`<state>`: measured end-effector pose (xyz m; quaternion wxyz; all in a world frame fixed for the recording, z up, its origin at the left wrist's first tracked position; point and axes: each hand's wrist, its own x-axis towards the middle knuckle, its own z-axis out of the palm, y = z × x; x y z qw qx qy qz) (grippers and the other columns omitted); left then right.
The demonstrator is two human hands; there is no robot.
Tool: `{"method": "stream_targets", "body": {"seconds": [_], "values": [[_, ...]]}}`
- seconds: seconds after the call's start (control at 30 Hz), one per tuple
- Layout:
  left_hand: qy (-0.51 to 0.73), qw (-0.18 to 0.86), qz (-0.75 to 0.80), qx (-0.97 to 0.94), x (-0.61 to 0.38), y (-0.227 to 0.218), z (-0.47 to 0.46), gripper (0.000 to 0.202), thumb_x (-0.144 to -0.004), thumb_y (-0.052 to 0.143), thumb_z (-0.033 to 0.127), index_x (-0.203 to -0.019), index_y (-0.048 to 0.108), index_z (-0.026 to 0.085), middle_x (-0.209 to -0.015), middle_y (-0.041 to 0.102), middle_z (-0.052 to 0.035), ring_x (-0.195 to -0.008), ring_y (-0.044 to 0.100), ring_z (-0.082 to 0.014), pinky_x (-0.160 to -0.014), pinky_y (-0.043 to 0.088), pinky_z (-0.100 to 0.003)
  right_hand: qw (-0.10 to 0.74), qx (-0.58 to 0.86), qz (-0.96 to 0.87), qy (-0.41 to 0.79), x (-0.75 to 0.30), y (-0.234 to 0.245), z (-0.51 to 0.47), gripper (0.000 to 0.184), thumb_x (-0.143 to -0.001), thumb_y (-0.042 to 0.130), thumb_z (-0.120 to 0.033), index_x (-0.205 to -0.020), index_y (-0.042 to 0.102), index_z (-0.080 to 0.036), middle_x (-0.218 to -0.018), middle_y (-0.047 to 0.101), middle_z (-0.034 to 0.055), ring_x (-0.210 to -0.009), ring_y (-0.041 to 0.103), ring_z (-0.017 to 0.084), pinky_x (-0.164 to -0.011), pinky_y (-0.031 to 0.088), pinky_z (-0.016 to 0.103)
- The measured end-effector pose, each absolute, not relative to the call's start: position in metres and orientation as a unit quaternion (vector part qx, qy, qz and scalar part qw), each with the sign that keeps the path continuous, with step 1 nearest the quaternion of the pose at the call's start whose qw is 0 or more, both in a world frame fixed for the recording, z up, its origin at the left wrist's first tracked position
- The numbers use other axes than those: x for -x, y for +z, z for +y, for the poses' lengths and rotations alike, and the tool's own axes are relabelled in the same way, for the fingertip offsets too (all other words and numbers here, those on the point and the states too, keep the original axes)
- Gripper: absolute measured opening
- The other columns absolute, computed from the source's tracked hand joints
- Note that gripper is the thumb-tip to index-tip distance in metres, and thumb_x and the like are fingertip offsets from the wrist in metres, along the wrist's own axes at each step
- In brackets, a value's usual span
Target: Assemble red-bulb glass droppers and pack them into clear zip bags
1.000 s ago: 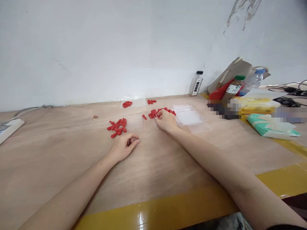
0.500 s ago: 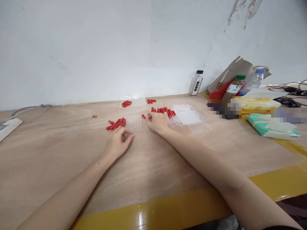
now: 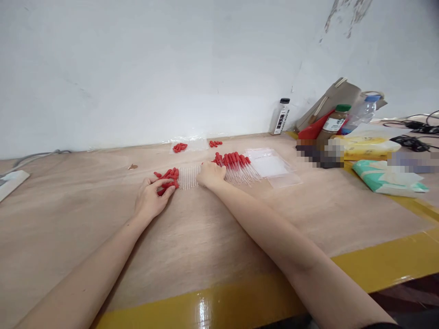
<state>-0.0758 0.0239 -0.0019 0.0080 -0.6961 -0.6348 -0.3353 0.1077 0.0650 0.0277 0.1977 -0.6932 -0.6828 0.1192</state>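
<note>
My left hand [image 3: 151, 197] rests on the wooden table [image 3: 212, 233], its curled fingertips closing on the near edge of a pile of loose red rubber caps [image 3: 167, 176]. Just right of the pile lies a row of clear glass tubes [image 3: 190, 176]. My right hand [image 3: 211, 174] is curled over the right end of that row, and what its fingers grip is hidden. Right of it lies a row of assembled droppers with red caps [image 3: 236, 166].
Clear plastic bags [image 3: 274, 168] lie right of the droppers. Two small groups of red caps [image 3: 180, 146] sit on plastic by the wall. Bottles [image 3: 281, 116], a paper bag, tissue packs [image 3: 386, 177] and cables crowd the right end. Yellow tape edges the table front.
Both hands moved left and away from me. The left reached from the bare table to the cap pile; the right went from the droppers to the clear tubes.
</note>
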Motion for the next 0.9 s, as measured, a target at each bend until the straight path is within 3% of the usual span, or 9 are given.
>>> {"method": "stream_targets", "body": {"seconds": [0.17,0.3,0.4,0.53,0.73,0.9], "values": [[-0.36,-0.02,-0.636,0.682,0.078,-0.004,0.03,0.025,-0.069,0.059,0.04,-0.086,0.068,0.024,-0.085,0.049,-0.0021,-0.071,0.051,-0.0156,-0.067,0.045,-0.029,0.202,0.695,-0.677,0.132,-0.107,0.03,0.065,0.021,-0.066,0.057,-0.02,-0.086,0.061,-0.015,-0.091,0.065,0.0137,-0.088,0.06,0.027,-0.08,0.036,0.042],[-0.417,0.022,-0.589,0.692,0.075,-0.001,0.028,0.021,-0.074,0.056,0.039,-0.082,0.066,0.023,-0.081,0.053,-0.0027,-0.088,0.05,-0.0199,-0.08,0.043,-0.032,0.226,0.671,-0.694,0.128,-0.121,0.031,0.056,0.02,-0.072,0.051,-0.02,-0.089,0.06,-0.015,-0.095,0.064,0.0128,-0.09,0.059,0.024,-0.075,0.04,0.035],[-0.439,0.034,-0.537,0.72,0.064,0.004,0.019,0.018,-0.077,0.054,0.035,-0.084,0.062,0.021,-0.087,0.056,-0.003,-0.092,0.051,-0.0191,-0.086,0.04,-0.034,0.305,0.582,-0.749,0.084,-0.146,0.025,0.039,0.022,-0.08,0.041,-0.019,-0.089,0.06,-0.015,-0.092,0.063,0.0105,-0.088,0.058,0.02,-0.073,0.04,0.03],[-0.435,-0.066,-0.462,0.77,0.04,0.005,-0.001,0.014,-0.081,0.05,0.029,-0.088,0.054,0.018,-0.091,0.058,-0.0038,-0.084,0.055,-0.0157,-0.078,0.045,-0.03,0.406,0.463,-0.786,0.041,-0.19,0.007,0.007,0.023,-0.083,0.04,-0.019,-0.097,0.058,-0.012,-0.088,0.06,0.0083,-0.076,0.055,0.014,-0.07,0.04,0.025],[-0.379,-0.269,-0.42,0.779,0.006,-0.004,-0.03,0.02,-0.08,0.055,0.033,-0.094,0.055,0.019,-0.085,0.064,-0.0033,-0.078,0.061,-0.0153,-0.071,0.05,-0.028,0.384,0.386,-0.838,0.025,-0.226,-0.006,-0.028,0.016,-0.084,0.045,-0.022,-0.092,0.058,-0.017,-0.079,0.06,0.0039,-0.07,0.053,0.013,-0.073,0.033,0.03],[-0.358,-0.282,-0.436,0.776,0.006,-0.008,-0.034,0.021,-0.079,0.056,0.036,-0.092,0.059,0.019,-0.083,0.066,-0.0026,-0.073,0.062,-0.0154,-0.067,0.05,-0.028,0.371,0.347,-0.861,0.026,-0.222,-0.004,-0.032,0.016,-0.085,0.044,-0.022,-0.09,0.059,-0.017,-0.079,0.06,0.0031,-0.071,0.052,0.012,-0.074,0.03,0.031]]}}
